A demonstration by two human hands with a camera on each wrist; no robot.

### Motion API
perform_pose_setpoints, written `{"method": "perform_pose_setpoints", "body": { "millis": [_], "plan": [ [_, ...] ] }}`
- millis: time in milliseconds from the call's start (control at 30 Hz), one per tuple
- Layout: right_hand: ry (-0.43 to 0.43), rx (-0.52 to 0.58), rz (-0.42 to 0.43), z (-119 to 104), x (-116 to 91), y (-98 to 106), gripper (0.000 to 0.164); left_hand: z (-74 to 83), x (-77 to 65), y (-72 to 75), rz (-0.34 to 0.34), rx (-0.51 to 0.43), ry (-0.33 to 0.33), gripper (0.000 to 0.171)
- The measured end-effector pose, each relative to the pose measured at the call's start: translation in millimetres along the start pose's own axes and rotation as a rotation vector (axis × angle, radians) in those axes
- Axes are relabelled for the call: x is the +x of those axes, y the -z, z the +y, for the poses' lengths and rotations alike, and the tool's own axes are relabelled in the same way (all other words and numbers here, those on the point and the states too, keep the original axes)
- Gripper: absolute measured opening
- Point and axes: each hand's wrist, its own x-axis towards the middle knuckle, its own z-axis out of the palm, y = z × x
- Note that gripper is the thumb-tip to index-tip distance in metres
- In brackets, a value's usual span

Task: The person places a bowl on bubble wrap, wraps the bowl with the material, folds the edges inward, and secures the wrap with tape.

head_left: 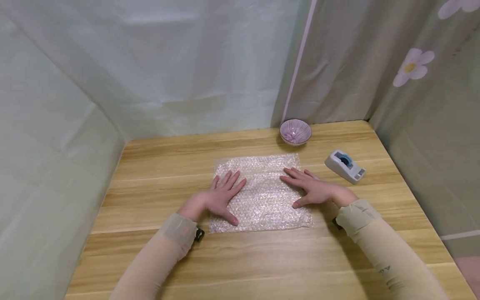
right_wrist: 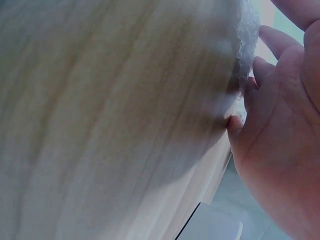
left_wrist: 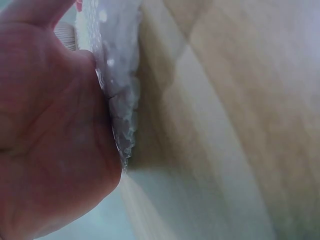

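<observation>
A sheet of clear bubble wrap lies flat on the wooden table in the head view. My left hand rests on its left side, fingers spread and straight. Over the right edge of the sheet, my right hand lies with fingers extended, the fingertips touching the wrap. In the left wrist view the palm sits beside the edge of the bubble wrap. The right wrist view has the fingers meeting the wrap's edge. Neither hand grips anything.
A purple-striped bowl stands near the table's back edge, behind the wrap. To the right is a white tape dispenser with a blue roll. Curtains enclose the wooden table at the back and sides.
</observation>
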Motion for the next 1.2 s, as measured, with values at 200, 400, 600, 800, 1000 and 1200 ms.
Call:
{"method": "perform_pose_setpoints", "body": {
  "millis": [200, 400, 600, 800, 1000, 1200],
  "plan": [
    [-0.006, 0.013, 0.004, -1, 0, 0, 0.096, 1.7, -0.5, 0.8, 0.007, 0.008, 0.007, 0.138],
    [-0.019, 0.012, 0.004, -3, 1, 2, 0.096, 2.0, -0.3, 1.4, 0.007, -0.001, 0.008, 0.138],
    [-0.022, 0.017, 0.031, -4, 0, 4, 0.088, 1.1, 0.2, 0.1, 0.014, 0.003, 0.007, 0.138],
    [-0.036, 0.033, 0.054, -7, 2, 10, 0.074, 0.4, 0.6, -1.4, 0.020, 0.004, 0.008, 0.138],
    [-0.159, 0.080, 0.172, -4, 6, 17, 0.061, 2.8, -0.9, -0.2, 0.017, 0.002, 0.011, 0.138],
    [-0.393, 0.153, 0.424, 1, 12, 32, 0.039, 3.7, -0.7, -0.2, 0.012, 0.010, 0.021, 0.138]
  ]
}}
